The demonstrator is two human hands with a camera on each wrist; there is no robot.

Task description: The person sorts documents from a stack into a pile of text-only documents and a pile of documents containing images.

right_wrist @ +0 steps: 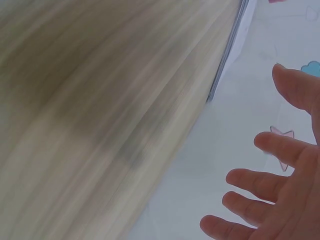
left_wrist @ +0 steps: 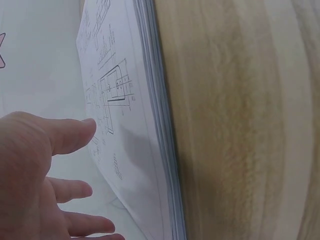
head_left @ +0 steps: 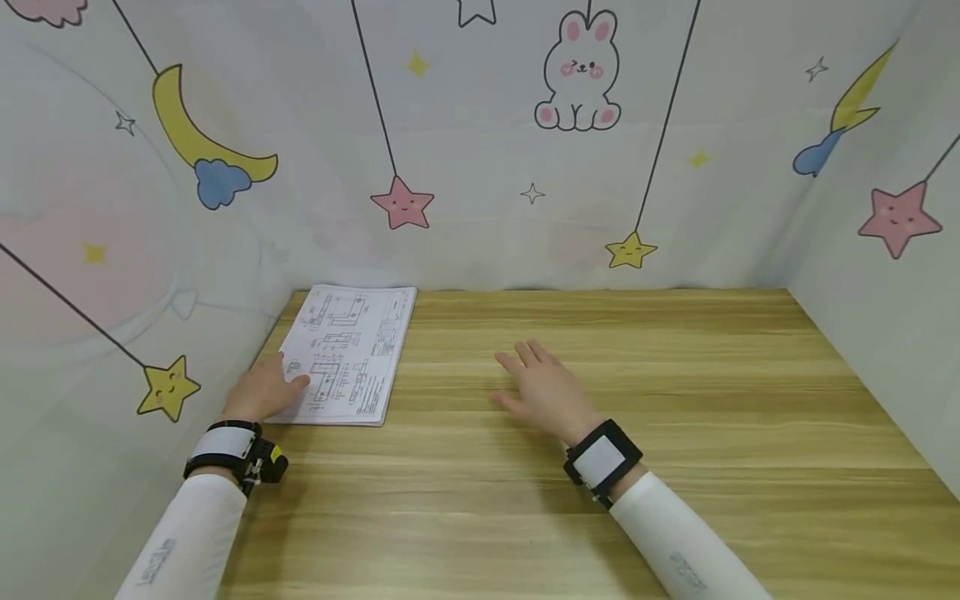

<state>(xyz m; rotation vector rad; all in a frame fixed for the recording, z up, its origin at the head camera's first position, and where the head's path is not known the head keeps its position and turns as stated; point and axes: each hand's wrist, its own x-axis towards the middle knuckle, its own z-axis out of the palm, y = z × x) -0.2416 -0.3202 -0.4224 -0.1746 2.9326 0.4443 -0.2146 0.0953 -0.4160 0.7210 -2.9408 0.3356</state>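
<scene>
A stack of paper sheets [head_left: 375, 358] printed with technical drawings lies at the left back of the table. My left hand [head_left: 261, 388] is at the stack's left edge, thumb stretched over the top sheet. In the left wrist view the fingers of that hand [left_wrist: 35, 175] are spread apart and grip nothing; the layered edge of the paper stack [left_wrist: 159, 115] faces the camera. Over the middle of the table, right of the stack, is my right hand [head_left: 547, 390], fingers extended. The right wrist view shows this hand [right_wrist: 285, 185] with fingers spread and nothing in them.
The wood-grain table [head_left: 675, 358] is bordered by a pale fabric wall [head_left: 480, 242] with cartoon prints at the back and on both sides. Each wrist wears a black strap; the left strap [head_left: 222, 446] carries a small camera.
</scene>
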